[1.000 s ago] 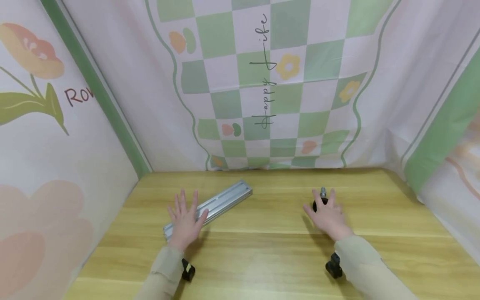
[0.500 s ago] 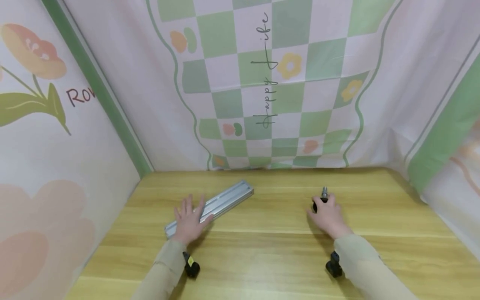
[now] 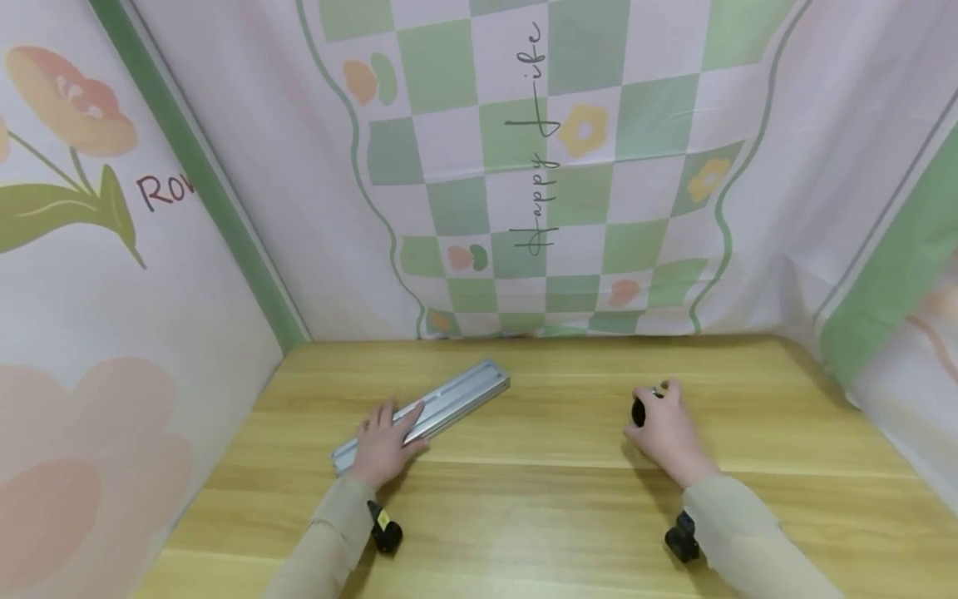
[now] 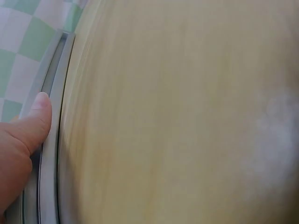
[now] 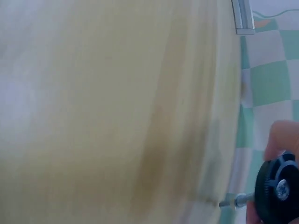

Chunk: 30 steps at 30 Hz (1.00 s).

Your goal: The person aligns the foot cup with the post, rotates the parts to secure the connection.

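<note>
A silver slotted aluminium profile [image 3: 460,399] lies slantwise on the wooden table, left of the middle. My left hand [image 3: 385,449] grips its nearer part, fingers bent over the far edge. In the left wrist view the thumb [image 4: 37,119] lies along the profile's grooved face. My right hand [image 3: 669,428] pinches a black round piece [image 3: 639,413] with a metal stem at the table's right side. In the right wrist view that piece shows a screw head at its centre, and its stem [image 5: 238,200] points left; the hand's edge and the frame cut off the rest.
The wooden table [image 3: 524,516] ends at the back against a checkered curtain [image 3: 572,191]. A second curtain [image 3: 82,333] hangs along the left side. A small black camera [image 3: 385,530] sits on the left wrist, another camera [image 3: 683,538] on the right.
My left hand's spread fingers have bent onto the profile. My right hand's fingers have closed round the black piece, and its stem has tipped and is now mostly hidden behind the fingers.
</note>
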Tool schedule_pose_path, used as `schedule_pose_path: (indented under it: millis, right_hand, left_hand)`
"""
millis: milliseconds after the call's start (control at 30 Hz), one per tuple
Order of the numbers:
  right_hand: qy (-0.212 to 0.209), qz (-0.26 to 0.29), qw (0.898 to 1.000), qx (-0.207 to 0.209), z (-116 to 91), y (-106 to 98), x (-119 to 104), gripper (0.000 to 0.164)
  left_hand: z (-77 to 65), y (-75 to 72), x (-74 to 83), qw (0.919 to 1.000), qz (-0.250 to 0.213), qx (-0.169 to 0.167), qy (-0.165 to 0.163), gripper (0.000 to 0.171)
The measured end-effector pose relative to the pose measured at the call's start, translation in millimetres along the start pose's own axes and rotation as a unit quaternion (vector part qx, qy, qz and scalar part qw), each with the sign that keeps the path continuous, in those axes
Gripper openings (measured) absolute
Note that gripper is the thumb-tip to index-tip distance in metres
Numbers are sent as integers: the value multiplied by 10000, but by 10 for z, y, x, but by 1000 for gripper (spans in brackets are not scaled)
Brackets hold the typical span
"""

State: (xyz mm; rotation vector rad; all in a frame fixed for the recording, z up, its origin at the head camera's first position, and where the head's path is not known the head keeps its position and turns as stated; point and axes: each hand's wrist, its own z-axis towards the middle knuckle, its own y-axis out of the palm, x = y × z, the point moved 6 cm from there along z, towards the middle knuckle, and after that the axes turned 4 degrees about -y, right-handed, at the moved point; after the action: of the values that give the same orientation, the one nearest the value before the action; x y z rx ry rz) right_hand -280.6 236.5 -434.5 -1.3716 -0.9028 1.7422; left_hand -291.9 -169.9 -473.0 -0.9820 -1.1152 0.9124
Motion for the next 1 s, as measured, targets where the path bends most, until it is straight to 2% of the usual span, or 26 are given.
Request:
schedule_pose_path:
  millis: [133,333,467,533,600,733,767,833,933,1000]
  right_hand:
    - [-146,152,9991,379,-37,-96,-77,50]
    - [-165,554,9967,571,-160,-204,-272,55]
    - [-23,1276,9899,622,-258,-257,-344,54]
    - [180,1891,9802,554,-295,-267,-337,51]
    - [472,2786,9583,422,-324,-258,-302,45]
    - [1034,4499,8866,298,-391,-221,-199,25]
    - [1045,4737,8738,344,-412,-222,-180,19]
    - [996,5056,8559,424,-456,-224,-153,13]
    - [863,5422,8343,496,-518,-209,-130,19]
    - [803,5711,8158,424,-548,-181,-124,24]
  left_hand:
    - [-21,1,10,10000,13,23,94,63]
    - [-14,34,1,9999,92,-42,26,63]
    - [16,39,54,9998,28,-33,179,62]
    - [45,38,95,9996,-73,-63,269,61]
    - [84,34,149,9991,-211,-151,339,59]
    - [198,50,253,9980,-352,-374,368,57]
    - [227,53,283,9978,-344,-419,387,56]
    - [287,73,332,9975,-244,-536,403,55]
    - [368,95,406,9966,-97,-699,419,55]
    - [412,92,448,9964,-46,-742,398,54]
